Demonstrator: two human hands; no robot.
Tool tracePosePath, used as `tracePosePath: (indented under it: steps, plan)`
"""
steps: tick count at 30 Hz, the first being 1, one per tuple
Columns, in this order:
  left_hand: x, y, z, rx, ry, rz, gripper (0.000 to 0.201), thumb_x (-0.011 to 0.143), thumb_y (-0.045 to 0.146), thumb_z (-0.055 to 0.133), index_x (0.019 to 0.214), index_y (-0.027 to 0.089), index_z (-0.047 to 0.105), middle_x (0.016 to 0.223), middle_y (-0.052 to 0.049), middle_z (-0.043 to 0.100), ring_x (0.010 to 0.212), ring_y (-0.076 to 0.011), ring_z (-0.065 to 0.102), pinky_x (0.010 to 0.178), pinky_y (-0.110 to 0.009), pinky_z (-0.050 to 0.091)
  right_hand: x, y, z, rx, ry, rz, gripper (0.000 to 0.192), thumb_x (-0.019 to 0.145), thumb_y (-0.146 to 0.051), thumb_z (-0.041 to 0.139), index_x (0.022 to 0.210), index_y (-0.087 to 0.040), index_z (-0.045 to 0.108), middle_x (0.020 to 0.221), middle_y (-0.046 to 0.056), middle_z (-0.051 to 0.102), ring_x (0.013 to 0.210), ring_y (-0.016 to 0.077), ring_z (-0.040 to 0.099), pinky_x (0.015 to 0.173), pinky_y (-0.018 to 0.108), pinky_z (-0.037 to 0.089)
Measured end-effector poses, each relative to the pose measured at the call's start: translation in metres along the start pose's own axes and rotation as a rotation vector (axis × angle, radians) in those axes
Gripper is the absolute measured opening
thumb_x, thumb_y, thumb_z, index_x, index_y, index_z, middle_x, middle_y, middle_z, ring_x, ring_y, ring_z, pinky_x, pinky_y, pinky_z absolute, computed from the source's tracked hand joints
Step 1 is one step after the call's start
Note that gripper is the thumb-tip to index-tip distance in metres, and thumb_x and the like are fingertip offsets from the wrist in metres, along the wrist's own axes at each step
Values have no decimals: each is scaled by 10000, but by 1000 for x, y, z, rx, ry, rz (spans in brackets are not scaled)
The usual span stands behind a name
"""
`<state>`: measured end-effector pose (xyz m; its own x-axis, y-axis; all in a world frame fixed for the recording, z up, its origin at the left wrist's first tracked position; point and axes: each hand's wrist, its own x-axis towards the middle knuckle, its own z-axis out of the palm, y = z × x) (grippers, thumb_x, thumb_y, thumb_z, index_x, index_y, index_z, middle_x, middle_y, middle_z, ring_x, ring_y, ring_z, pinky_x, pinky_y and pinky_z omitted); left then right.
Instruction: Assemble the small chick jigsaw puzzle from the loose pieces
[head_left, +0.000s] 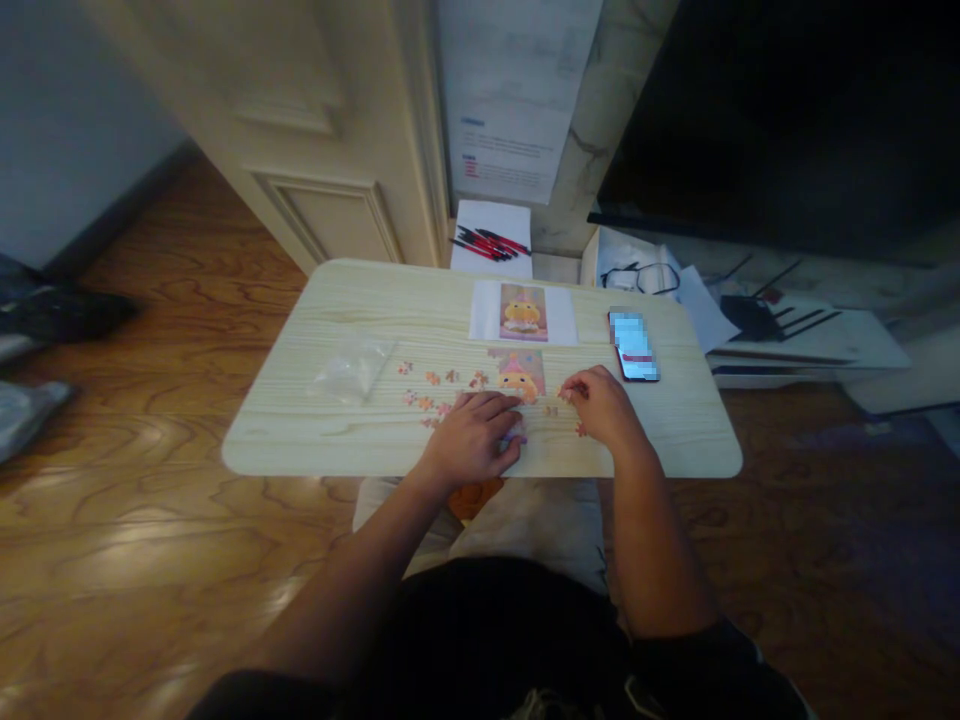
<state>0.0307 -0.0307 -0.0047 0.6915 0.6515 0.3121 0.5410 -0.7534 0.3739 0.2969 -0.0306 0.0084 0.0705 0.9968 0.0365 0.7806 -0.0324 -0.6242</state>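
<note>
A partly joined jigsaw puzzle (517,368) with a yellow cartoon figure lies on the small table (322,330). My left hand (472,435) rests over its lower left part, fingers stretched out and thumb apart, hiding some of it. To the right of the puzzle, my right hand (602,405) pinches a puzzle piece (562,393) between thumb and fingertips. Loose puzzle pieces (426,403) are scattered left of my left hand. Between the puzzle and my right hand lie a few more pieces (551,411). Behind stands the matching picture (523,312), flat on white paper.
A clear plastic bag (352,372) lies on the left of the table, a lit phone (634,345) on the right. Beyond the far edge are red and black pens (491,243), a white box (626,255) with glasses (641,278), and a router (750,318).
</note>
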Motion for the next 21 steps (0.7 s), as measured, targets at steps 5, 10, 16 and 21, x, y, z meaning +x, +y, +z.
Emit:
tracePosePath:
  steps: [5, 10, 16, 21]
  plan:
    - [0, 0, 0, 8, 2, 4, 297, 961, 394, 582, 1152, 230, 740, 1366, -75, 692, 1235, -306, 624, 989, -490, 488, 4, 6, -4, -68, 29, -49, 108, 921, -168, 624, 907, -208, 723, 980, 58, 645, 920, 217, 645, 860, 379, 580]
    - [0, 0, 1, 13, -3, 4, 306, 967, 404, 577, 1164, 229, 733, 1361, -74, 693, 1221, -301, 629, 985, -490, 490, 6, 16, -9, -120, 26, -93, 299, 914, -101, 570, 1124, -206, 755, 1092, 86, 678, 1057, 232, 648, 1005, 393, 516]
    - [0, 0, 0, 17, 1, 6, 295, 968, 394, 572, 1147, 225, 735, 1351, -74, 698, 1218, -301, 629, 979, -483, 492, 5, 12, -6, -140, -8, -77, 158, 899, -146, 636, 949, -205, 773, 1016, 71, 680, 993, 219, 647, 968, 367, 508]
    - [0, 0, 0, 20, 9, 12, 290, 954, 380, 593, 1145, 218, 737, 1349, -79, 700, 1217, -304, 631, 971, -484, 497, 4, 5, -8, -117, 10, -13, 82, 892, -169, 637, 894, -203, 711, 955, 48, 691, 895, 195, 641, 841, 319, 506]
